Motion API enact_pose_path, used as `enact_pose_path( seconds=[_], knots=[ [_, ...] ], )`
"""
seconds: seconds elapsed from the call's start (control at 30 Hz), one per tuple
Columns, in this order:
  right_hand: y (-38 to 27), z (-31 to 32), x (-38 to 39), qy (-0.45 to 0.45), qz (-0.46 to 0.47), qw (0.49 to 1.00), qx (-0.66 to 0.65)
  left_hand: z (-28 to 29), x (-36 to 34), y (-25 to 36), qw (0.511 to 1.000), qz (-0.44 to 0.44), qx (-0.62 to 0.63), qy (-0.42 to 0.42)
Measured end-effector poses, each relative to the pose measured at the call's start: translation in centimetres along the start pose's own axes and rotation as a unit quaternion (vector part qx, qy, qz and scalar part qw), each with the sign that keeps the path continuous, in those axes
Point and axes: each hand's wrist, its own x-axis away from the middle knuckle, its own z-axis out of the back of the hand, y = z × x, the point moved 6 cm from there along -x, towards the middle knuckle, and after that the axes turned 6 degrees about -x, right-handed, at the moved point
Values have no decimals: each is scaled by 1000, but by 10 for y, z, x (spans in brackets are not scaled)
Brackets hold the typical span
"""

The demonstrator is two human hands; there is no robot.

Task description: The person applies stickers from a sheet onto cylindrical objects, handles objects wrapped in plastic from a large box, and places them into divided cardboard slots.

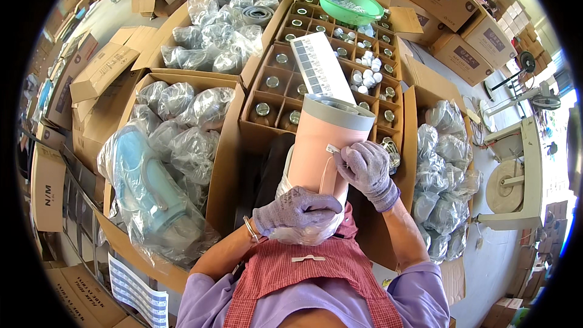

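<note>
Between my hands stands a pink, cylinder-shaped flask body [316, 152], tilted, with a grey rim round its top; a clear plastic bag [310, 234] gathers about its lower part. My gloved left hand [297, 209] is closed across its lower front, over the bag. My gloved right hand [366, 169] has its fingers bent in a pinch at its right side, by a small white tag [332, 148] with a thin string hanging down. Behind the rim, a white sheet of dark stickers [322, 67] lies on the divided carton.
The divided carton [243, 115] holds several silver-topped bottles, loose white caps [367, 79] and a green bowl [349, 3]. Cartons of bagged items stand left and right [446, 176]. A bagged light-blue jug [146, 182] lies at left. A white-framed machine [516, 176] stands right.
</note>
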Motion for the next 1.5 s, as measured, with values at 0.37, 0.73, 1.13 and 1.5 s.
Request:
enact_pose_path(
  seconds=[0.37,0.73,1.13,1.5],
  knots=[
    [28,1,17,101,-222,900,-362,19,5,-11,999,4,36,7],
    [207,-6,242,103,-663,707,-224,27,30,-37,951,78,294,53],
    [231,-7,286,-294,-666,656,201,71,76,-52,948,192,253,11],
    [224,-88,140,-71,-448,890,-42,167,50,-39,965,198,129,118]
  ],
)
